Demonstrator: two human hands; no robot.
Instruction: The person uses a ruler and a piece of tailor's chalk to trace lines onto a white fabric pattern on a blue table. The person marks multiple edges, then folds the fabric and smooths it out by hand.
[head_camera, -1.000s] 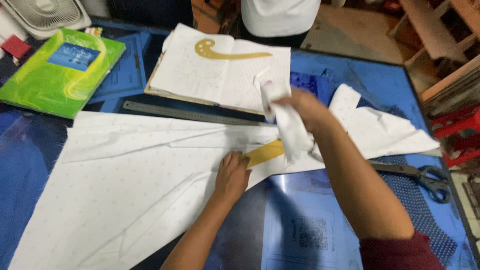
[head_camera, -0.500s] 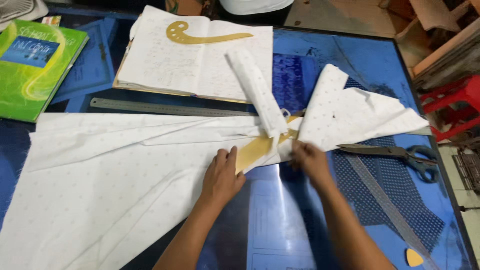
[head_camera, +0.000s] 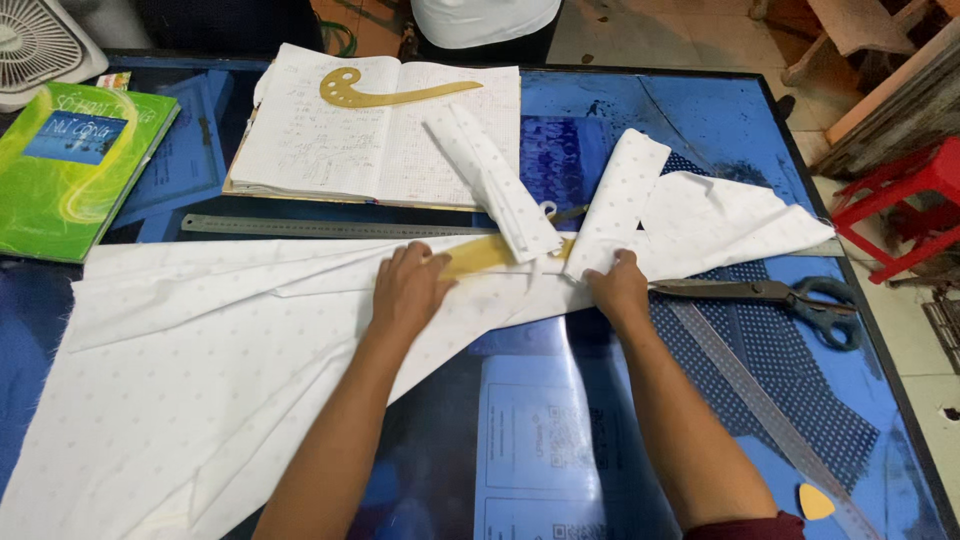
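A large white dotted cloth lies spread over the blue table. My left hand presses flat on it, fingers apart, beside a yellow curved ruler that pokes out from under the folds. My right hand rests on the cloth's edge where a folded flap rises, fingers pinching the fabric. A loose strip of the same cloth lies across the ruler and an open notebook.
A steel ruler lies behind the cloth. Scissors and a clear ruler rest on blue dotted fabric at right, with a yellow chalk piece. A green book, fan and gold curve sit behind.
My right hand came down from holding the cloth strip up and now sits on the cloth's edge. The strip has dropped onto the notebook. The left hand stayed put.
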